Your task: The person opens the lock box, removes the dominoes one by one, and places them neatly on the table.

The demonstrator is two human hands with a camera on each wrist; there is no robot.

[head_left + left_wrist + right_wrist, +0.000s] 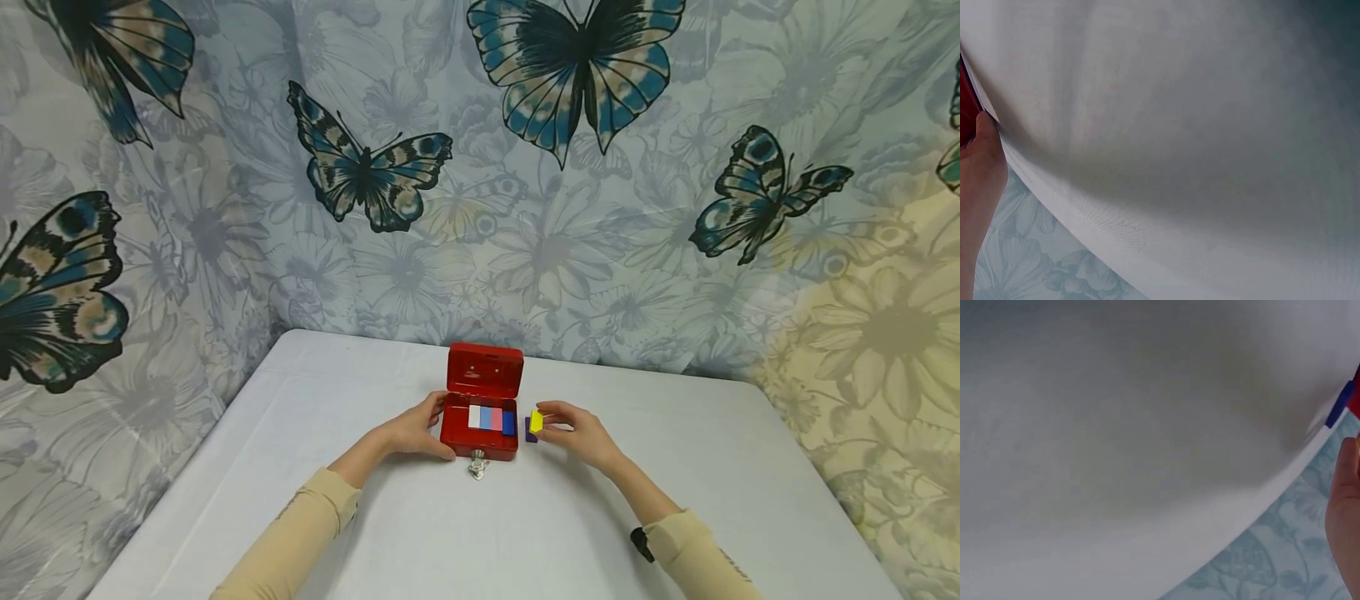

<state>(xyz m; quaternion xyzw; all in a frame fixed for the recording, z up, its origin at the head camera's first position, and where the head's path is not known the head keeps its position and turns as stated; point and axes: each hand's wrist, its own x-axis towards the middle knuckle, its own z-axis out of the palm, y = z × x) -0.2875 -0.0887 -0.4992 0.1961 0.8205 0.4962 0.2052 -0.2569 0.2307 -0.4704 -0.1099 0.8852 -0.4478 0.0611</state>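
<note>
A small red metal cash box (459, 442) stands with its lid (486, 358) raised at the back. My left hand (411, 427) grips its left side, thumb at the front corner and fingers toward the back. Inside, a white block (474, 417), a light blue block (486, 418), a pink block (497, 419) and a dark blue block (508, 424) form a row. Just right of the box, my right hand (583, 433) pinches a yellow block (536, 422) between thumb and fingers. Partly behind it, a purple block (530, 436) is on the table.
Keys (477, 468) hang from the lock at the box's front. The white-covered table (600, 517) reaches back to a wall cloth (405, 283) printed with butterflies and flowers. A dark band (641, 543) shows at my right cuff.
</note>
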